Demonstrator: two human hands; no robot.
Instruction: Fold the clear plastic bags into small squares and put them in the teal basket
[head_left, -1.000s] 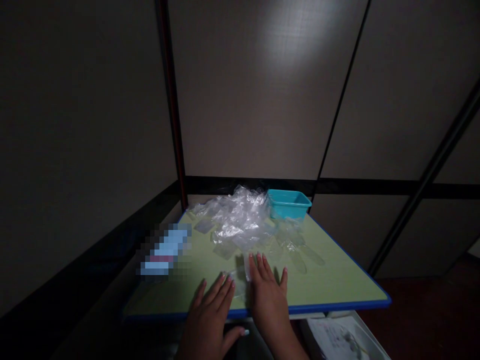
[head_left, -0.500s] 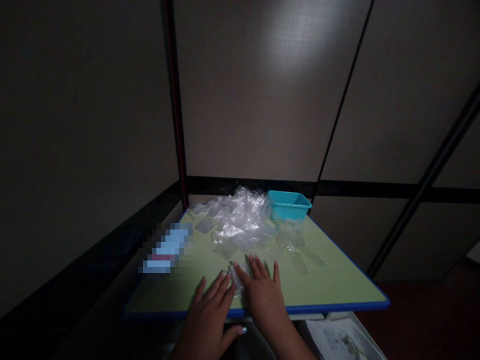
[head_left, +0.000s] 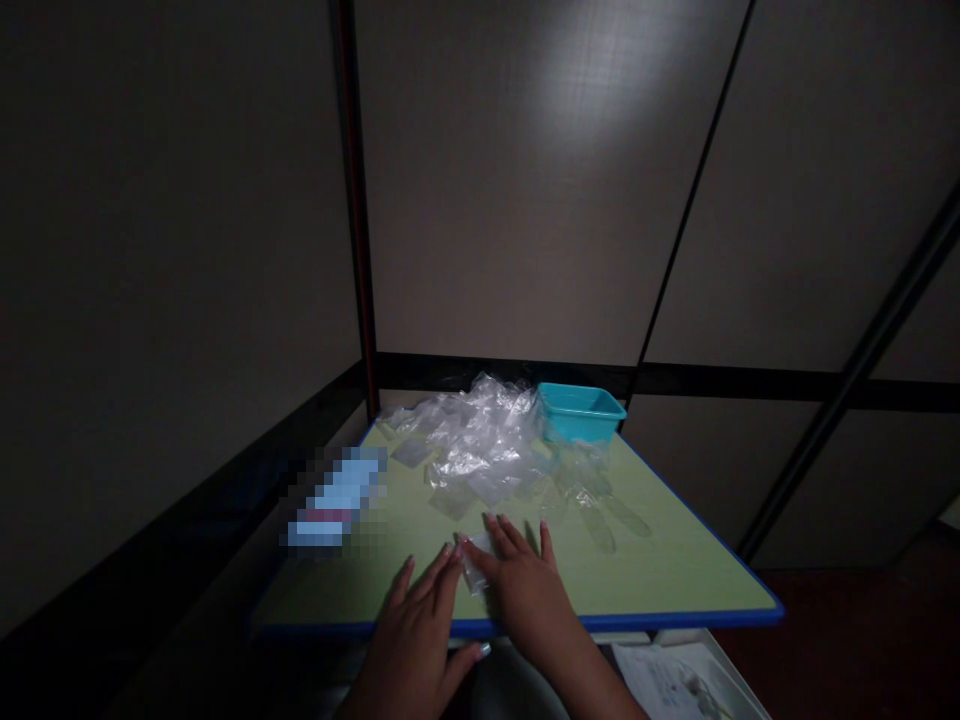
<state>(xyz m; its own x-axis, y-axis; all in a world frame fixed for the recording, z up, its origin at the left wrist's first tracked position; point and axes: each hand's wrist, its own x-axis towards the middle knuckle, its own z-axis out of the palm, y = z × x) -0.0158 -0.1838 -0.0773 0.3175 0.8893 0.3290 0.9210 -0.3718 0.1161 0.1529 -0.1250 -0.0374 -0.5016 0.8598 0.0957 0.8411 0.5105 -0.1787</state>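
A small clear plastic piece (head_left: 475,575) lies flat near the front edge of the green table (head_left: 675,580). My right hand (head_left: 525,580) rests over its right part, palm down, fingers spread. Just left of the piece is my left hand (head_left: 420,610), fingers apart, its fingertips at the piece's left edge and close to my right thumb. Beyond both hands spreads a heap of crumpled clear plastic (head_left: 487,430). Thin transparent gloves or bags (head_left: 592,490) lie to the right of that heap.
A turquoise basket (head_left: 581,415) stands at the back right of the table. On the left is a blurred light-blue item (head_left: 337,500). Below the front edge, a white drawer or bin (head_left: 720,670) holds papers and small items. Panelled walls rise behind and to the left.
My right hand has shifted slightly left, its thumb now nearly meeting my left fingertips. The left hand stays almost in place. The whole view has moved very slightly.
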